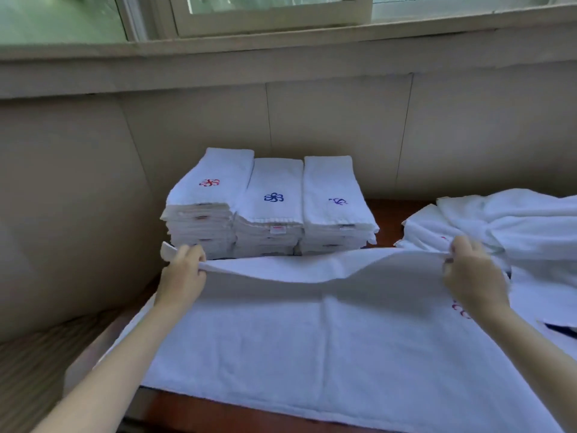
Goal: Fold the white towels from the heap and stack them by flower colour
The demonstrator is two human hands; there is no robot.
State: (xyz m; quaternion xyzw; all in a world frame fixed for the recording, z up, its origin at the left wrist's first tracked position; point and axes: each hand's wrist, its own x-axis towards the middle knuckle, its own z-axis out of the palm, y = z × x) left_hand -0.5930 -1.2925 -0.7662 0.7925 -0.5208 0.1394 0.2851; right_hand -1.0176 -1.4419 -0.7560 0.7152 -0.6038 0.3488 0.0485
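Towel [312, 345] edge between both hands' grips.

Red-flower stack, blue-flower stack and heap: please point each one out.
Red-flower stack [209, 182]: head view, on its flower.
Blue-flower stack [273, 197]: head view, on its flower.
Heap [515, 220]: head view, on its crumpled top.

A reddish-brown wooden table [193, 407] stands against a beige panelled wall [343, 126]. Above the wall runs a pale window frame [268, 23] with greenish glass. A striped beige surface [34, 364] lies at lower left.

White stacks [268, 210] bear red, blue and seemingly purple flowers; reddish-brown table [237, 410].
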